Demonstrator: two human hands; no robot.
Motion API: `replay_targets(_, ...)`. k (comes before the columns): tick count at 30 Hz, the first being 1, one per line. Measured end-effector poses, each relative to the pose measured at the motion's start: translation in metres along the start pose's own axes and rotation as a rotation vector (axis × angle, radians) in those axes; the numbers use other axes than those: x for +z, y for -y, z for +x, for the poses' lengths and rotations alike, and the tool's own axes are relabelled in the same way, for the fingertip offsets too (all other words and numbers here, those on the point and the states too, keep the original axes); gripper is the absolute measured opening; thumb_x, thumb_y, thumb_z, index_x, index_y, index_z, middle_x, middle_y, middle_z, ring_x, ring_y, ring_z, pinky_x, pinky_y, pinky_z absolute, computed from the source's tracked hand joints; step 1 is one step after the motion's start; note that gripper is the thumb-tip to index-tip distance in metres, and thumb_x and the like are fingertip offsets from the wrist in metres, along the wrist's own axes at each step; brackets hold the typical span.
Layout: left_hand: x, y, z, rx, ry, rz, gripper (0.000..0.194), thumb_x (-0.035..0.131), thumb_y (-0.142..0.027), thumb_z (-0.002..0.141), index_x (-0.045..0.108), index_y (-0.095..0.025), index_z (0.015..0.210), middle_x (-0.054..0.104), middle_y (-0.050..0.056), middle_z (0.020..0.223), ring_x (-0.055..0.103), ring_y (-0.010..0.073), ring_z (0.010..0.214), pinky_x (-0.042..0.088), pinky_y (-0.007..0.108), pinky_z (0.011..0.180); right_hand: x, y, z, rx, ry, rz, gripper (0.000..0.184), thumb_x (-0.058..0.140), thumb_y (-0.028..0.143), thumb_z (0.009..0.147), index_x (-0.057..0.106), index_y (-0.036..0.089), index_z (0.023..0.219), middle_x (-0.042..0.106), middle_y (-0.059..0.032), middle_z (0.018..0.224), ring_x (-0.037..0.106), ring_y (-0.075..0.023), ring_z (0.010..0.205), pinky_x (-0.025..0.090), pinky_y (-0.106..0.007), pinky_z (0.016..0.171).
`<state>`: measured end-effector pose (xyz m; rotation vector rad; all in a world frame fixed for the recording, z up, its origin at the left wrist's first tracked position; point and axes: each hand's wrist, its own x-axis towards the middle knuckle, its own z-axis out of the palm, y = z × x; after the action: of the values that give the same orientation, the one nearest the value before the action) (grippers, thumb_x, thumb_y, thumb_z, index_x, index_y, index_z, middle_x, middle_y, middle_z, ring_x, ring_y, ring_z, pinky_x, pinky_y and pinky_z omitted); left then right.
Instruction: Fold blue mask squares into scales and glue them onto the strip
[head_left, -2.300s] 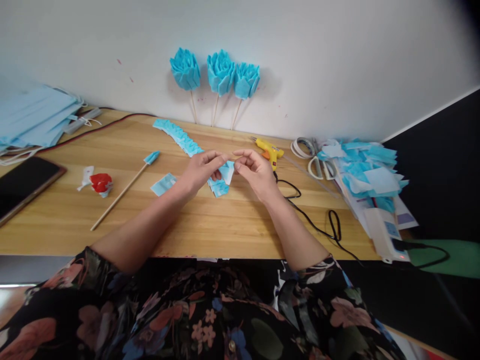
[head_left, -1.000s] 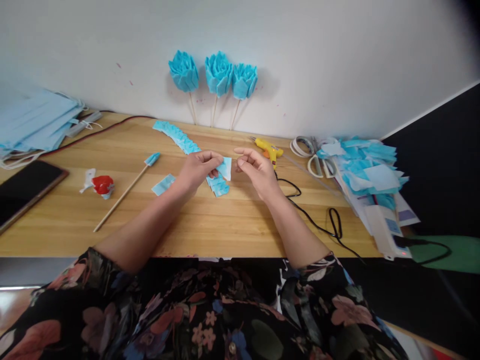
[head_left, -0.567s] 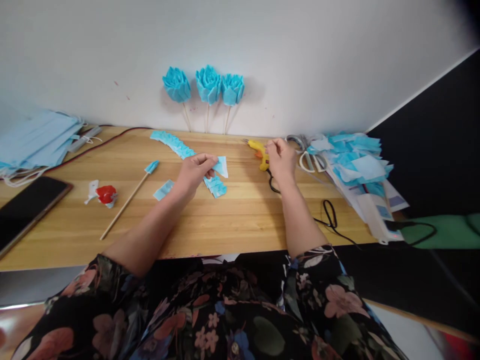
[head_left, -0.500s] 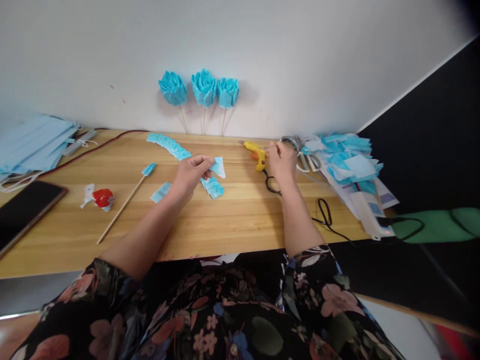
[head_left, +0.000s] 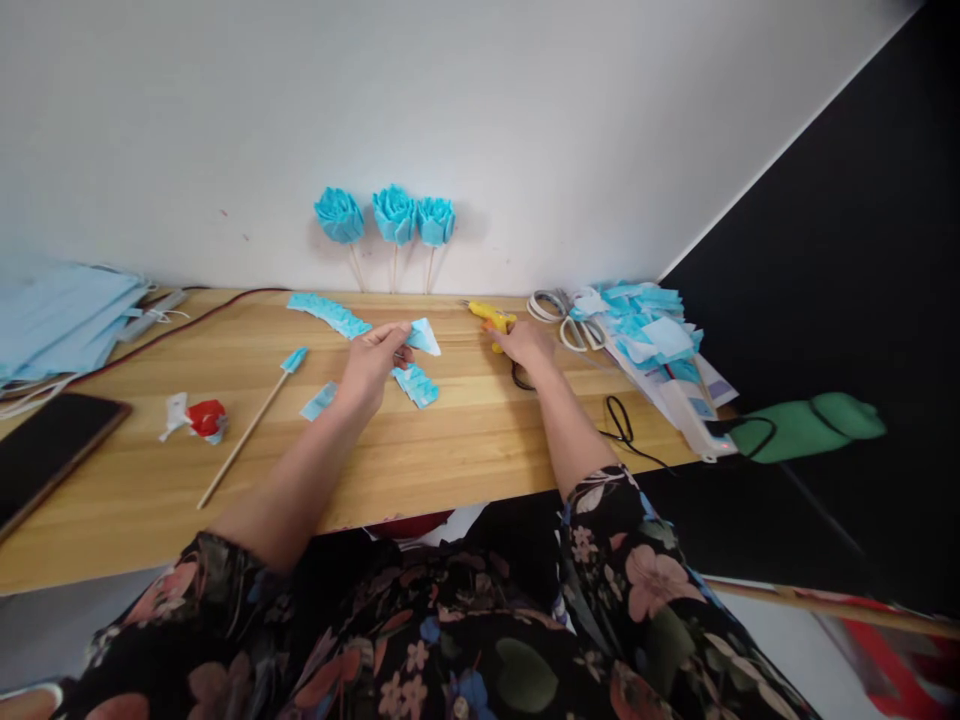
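Observation:
Between the thumb and fingers of my left hand [head_left: 370,368] is a small blue-and-white piece of mask fabric [head_left: 426,338]. It hangs above a row of overlapping blue fabric pieces [head_left: 330,313] on the table. My right hand [head_left: 531,348] is closed round the handle of a yellow glue gun [head_left: 489,312], whose nozzle points left; its handle is partly hidden by the fingers. Left of my left hand lie a single blue piece [head_left: 319,401] and a wooden stick with a blue tip [head_left: 247,435].
Three blue fabric flowers [head_left: 394,215] on sticks lean against the wall. Scissors [head_left: 581,333], a roll of tape [head_left: 547,305] and a pile of blue pieces [head_left: 652,325] lie at the right. At the left are face masks [head_left: 60,320], a phone [head_left: 56,450] and a red wrapper [head_left: 206,419].
My right hand has moved left and down from beside the scissors onto the glue gun's handle. My left hand still holds the fabric piece. The camera view has shifted slightly.

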<state>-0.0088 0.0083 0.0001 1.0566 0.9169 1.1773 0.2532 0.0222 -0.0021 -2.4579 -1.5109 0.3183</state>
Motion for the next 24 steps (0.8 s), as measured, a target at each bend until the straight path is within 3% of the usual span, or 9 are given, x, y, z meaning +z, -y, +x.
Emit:
replay_targets(2, 0.000, 0.000, 0.002, -0.027, -0.003, -0.045, 0.027, 0.076, -0.041, 0.071, 0.067, -0.015, 0.075, 0.062, 0.000, 0.059, 0.056, 0.0109, 0.054, 0.041, 0.022, 0.053, 0.000, -0.001, 0.003, -0.002, 0.011, 0.060, 0.037, 0.066, 0.047, 0.082, 0.075, 0.014, 0.098, 0.078, -0.0198, 0.103, 0.072, -0.0337, 0.102, 0.049, -0.036, 0.080)
replay_targets(5, 0.000, 0.000, 0.003, -0.088, -0.013, -0.137, 0.030, 0.078, -0.040, 0.069, 0.064, -0.016, 0.078, 0.064, 0.000, 0.064, 0.057, 0.0108, 0.054, 0.041, 0.023, 0.053, -0.002, -0.006, 0.001, -0.040, -0.006, 0.148, 0.026, 0.062, 0.035, 0.082, 0.075, 0.015, 0.093, 0.079, -0.0142, 0.091, 0.073, -0.0273, 0.089, 0.049, -0.033, 0.075)
replay_targets(9, -0.001, 0.001, 0.003, -0.146, -0.015, -0.216, 0.030, 0.079, -0.039, 0.069, 0.061, -0.016, 0.076, 0.064, 0.000, 0.065, 0.057, 0.0106, 0.054, 0.043, 0.023, 0.054, -0.007, -0.011, -0.013, -0.117, -0.075, 0.336, 0.038, 0.051, 0.032, 0.086, 0.067, 0.015, 0.115, 0.077, -0.0085, 0.098, 0.068, -0.0181, 0.082, 0.050, -0.028, 0.070)
replay_targets(12, -0.002, 0.003, 0.003, -0.170, -0.024, -0.246, 0.030, 0.081, -0.038, 0.070, 0.061, -0.017, 0.074, 0.062, -0.001, 0.063, 0.058, 0.0111, 0.055, 0.044, 0.024, 0.056, -0.014, -0.011, -0.032, -0.174, -0.131, 0.773, 0.050, 0.061, 0.042, 0.080, 0.061, 0.018, 0.123, 0.071, -0.0043, 0.099, 0.062, -0.0141, 0.075, 0.046, -0.024, 0.058)
replay_targets(15, -0.002, 0.005, 0.003, -0.193, -0.026, -0.271, 0.030, 0.083, -0.037, 0.068, 0.063, -0.016, 0.074, 0.062, 0.000, 0.062, 0.058, 0.0116, 0.057, 0.044, 0.025, 0.057, -0.024, -0.012, -0.053, -0.252, 0.050, 1.127, 0.049, 0.076, 0.054, 0.071, 0.065, 0.023, 0.107, 0.063, 0.0024, 0.081, 0.056, -0.0120, 0.067, 0.047, -0.023, 0.055)
replay_targets(17, -0.003, 0.006, 0.002, -0.197, -0.017, -0.283, 0.031, 0.084, -0.037, 0.067, 0.064, -0.016, 0.073, 0.063, 0.000, 0.063, 0.058, 0.0115, 0.057, 0.044, 0.025, 0.058, -0.029, -0.012, -0.063, -0.297, 0.318, 1.213, 0.048, 0.073, 0.064, 0.074, 0.067, 0.022, 0.095, 0.055, 0.0049, 0.064, 0.053, -0.0118, 0.059, 0.051, -0.026, 0.059)
replay_targets(19, -0.003, 0.007, 0.003, -0.197, -0.005, -0.280, 0.031, 0.084, -0.038, 0.067, 0.064, -0.016, 0.074, 0.063, 0.000, 0.064, 0.058, 0.0116, 0.058, 0.045, 0.025, 0.059, -0.031, -0.011, -0.068, -0.324, 0.477, 1.207, 0.048, 0.071, 0.067, 0.076, 0.068, 0.021, 0.088, 0.050, 0.0059, 0.054, 0.050, -0.0114, 0.052, 0.053, -0.028, 0.061)
replay_targets(21, -0.004, 0.007, 0.003, -0.198, 0.002, -0.274, 0.030, 0.084, -0.039, 0.069, 0.065, -0.016, 0.075, 0.064, 0.001, 0.065, 0.058, 0.0119, 0.058, 0.045, 0.026, 0.059, -0.033, -0.007, -0.069, -0.334, 0.463, 1.191, 0.046, 0.075, 0.064, 0.073, 0.069, 0.021, 0.086, 0.057, 0.0034, 0.057, 0.053, -0.0121, 0.053, 0.052, -0.027, 0.056)
replay_targets(24, -0.004, 0.007, 0.003, -0.194, -0.018, -0.288, 0.029, 0.083, -0.038, 0.071, 0.065, -0.016, 0.076, 0.065, 0.001, 0.067, 0.058, 0.0121, 0.060, 0.045, 0.026, 0.061, -0.032, -0.001, -0.066, -0.375, 0.357, 1.199, 0.041, 0.080, 0.056, 0.072, 0.069, 0.023, 0.093, 0.073, -0.0031, 0.083, 0.065, -0.0160, 0.069, 0.047, -0.024, 0.047)
